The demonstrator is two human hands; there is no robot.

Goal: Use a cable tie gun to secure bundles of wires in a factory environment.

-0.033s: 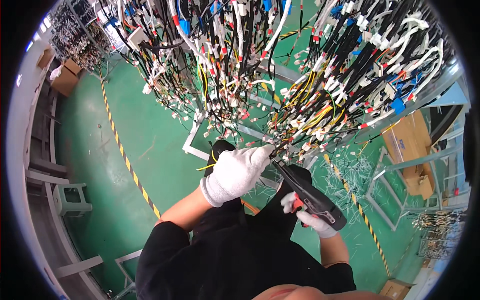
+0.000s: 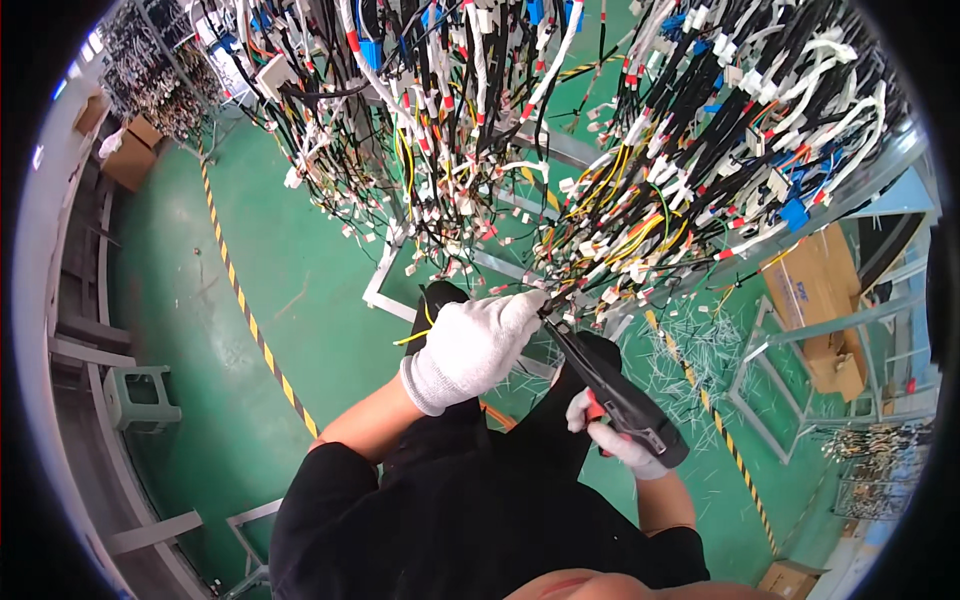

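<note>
My left hand (image 2: 478, 342), in a white knitted glove, is closed round a thin bundle of wires. Yellow wire ends (image 2: 414, 338) stick out on its left side. In my gloved right hand (image 2: 625, 440) is a black cable tie gun (image 2: 622, 395) with a red trigger. Its long narrow nose points up and left, and the tip meets the wires right beside my left fingertips. Those fingers partly hide the exact contact. Just beyond the hands hangs a dense wiring harness bunch (image 2: 640, 240) with white connectors, black sleeves and red tape marks.
Another hanging harness bunch (image 2: 430, 150) is at the upper left, on a grey metal frame (image 2: 385, 285). White plastic offcuts (image 2: 690, 350) litter the green floor at right. A cardboard box (image 2: 815, 300) stands beyond them, and a plastic stool (image 2: 142, 398) at the far left.
My right hand and the rear of the cable tie gun have shifted slightly left, with the gun's back end a little lower. My left hand stays at the same spot on the wires.
</note>
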